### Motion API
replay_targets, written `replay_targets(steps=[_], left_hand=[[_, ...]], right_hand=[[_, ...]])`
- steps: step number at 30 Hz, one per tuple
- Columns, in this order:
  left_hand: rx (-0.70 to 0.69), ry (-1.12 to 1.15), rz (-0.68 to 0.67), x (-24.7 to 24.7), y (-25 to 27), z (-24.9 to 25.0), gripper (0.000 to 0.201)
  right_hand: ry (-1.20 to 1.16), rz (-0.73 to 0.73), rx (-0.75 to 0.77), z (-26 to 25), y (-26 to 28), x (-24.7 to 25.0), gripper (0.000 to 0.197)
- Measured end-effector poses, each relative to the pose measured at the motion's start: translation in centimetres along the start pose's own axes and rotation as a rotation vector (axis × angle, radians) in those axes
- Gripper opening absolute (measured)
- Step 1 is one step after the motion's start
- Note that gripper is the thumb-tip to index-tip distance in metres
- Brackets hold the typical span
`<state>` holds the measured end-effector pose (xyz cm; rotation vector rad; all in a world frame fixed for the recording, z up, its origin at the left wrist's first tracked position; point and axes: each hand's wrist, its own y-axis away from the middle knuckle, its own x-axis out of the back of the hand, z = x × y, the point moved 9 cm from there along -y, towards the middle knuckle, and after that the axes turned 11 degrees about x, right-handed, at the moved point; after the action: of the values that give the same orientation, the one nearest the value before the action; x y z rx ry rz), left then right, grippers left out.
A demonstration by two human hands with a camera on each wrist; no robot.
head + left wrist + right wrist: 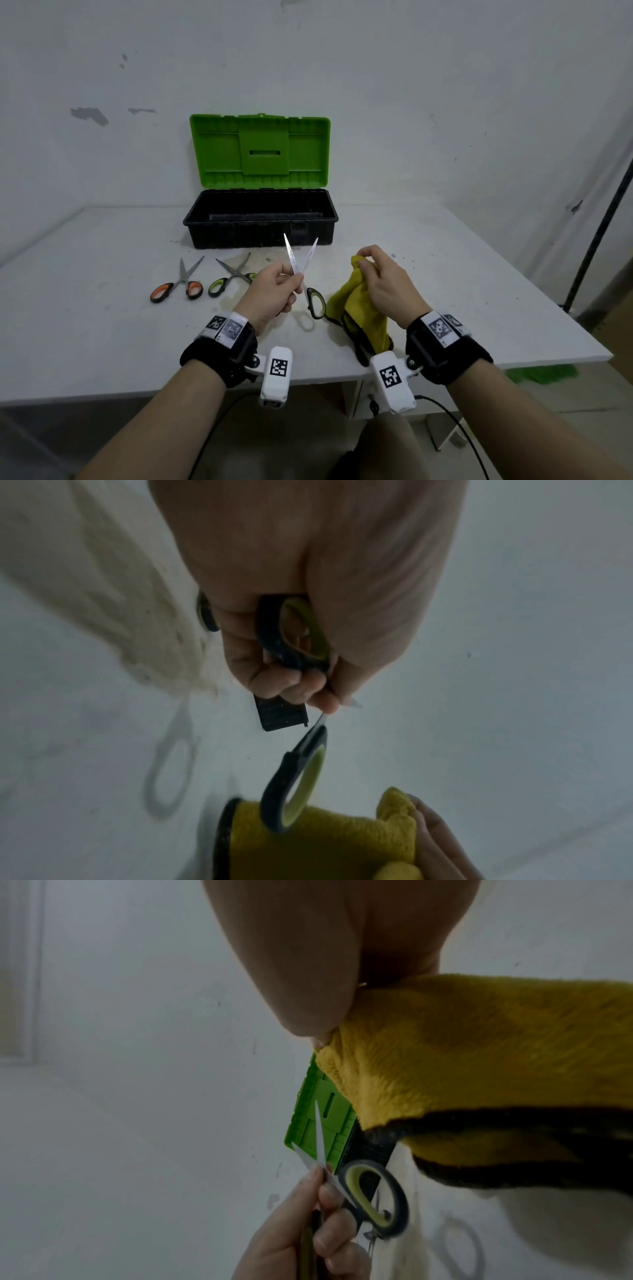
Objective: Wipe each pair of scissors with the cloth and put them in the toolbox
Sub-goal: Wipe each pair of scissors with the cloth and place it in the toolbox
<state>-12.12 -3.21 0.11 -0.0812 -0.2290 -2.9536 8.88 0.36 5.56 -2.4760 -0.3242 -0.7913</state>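
Note:
My left hand (289, 286) holds up a pair of green-and-black-handled scissors (303, 263), their blades spread in a V toward the toolbox. In the left wrist view its fingers (291, 680) curl round one handle loop, and the other loop (298, 783) hangs free. Just to the right, my right hand (368, 262) grips a bunched yellow cloth (359, 308) with a dark edge, apart from the blades. The black toolbox (260, 236) stands behind with its green lid (260, 150) up. Orange-handled scissors (178, 284) and green-handled scissors (229, 277) lie on the table to the left.
The white table (479, 291) ends close to me and slants away at the right. A black pole (596, 240) stands beyond its right edge. Something green (541, 373) lies on the floor below. Cables hang from the wrist cameras.

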Motion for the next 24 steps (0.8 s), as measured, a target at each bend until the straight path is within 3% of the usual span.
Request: replay_targets(steps=[5, 10, 16, 18, 24], left_hand=[[0.042, -0.002, -0.033, -0.6, 0.3, -0.4, 0.013], [0.036, 0.008, -0.076, -1.9, 0.8, -0.6, 0.010], [0.032, 0.012, -0.127, -2.9, 1.1, -0.6, 0.015], [0.038, 0.012, -0.145, -2.9, 1.2, -0.6, 0.017], [0.065, 0.008, -0.144, -2.8, 1.3, -0.8, 0.018]], right_hand=[[-0.030, -0.146, -0.009, -0.5, 0.2, -1.4, 0.022], [0.179, -0.123, 0.335, -4.0, 0.5, -2.6, 0.022], [0.239, -0.091, 0.442, -4.4, 0.9, -4.1, 0.021], [0.259, -0.064, 0.445, -4.3, 0.9, -3.8, 0.021], [0.298, 0.135, 0.268, -1.8, -1.3, 0.1, 0.020]])
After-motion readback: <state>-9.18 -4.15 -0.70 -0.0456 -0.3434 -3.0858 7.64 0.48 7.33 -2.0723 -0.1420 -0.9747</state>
